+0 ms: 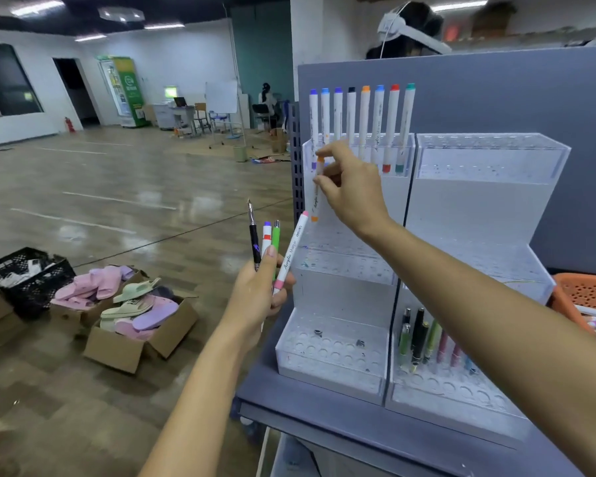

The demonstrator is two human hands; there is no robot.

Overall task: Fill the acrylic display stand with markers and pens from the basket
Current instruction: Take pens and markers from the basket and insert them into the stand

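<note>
- The right hand (353, 187) pinches a white marker with orange ends (315, 201) between thumb and fingers, upright, in front of the top tier of the clear, stepped acrylic display stand (341, 294).
- Eight white markers with coloured caps (363, 122) stand in a row in the stand's top tier, on its left half.
- The left hand (258, 290), just left of the stand, grips a bunch: a black fountain pen (254, 235), a white marker with a purple cap (266, 235), a green pen (276, 235) and a pink-capped white marker (291, 249).
- Several dark, green and pink pens (424, 339) lean in the stand's bottom tier, on its right half.
- An orange perforated plastic basket (589, 290) sits just right of the stand, holding more markers.
</note>
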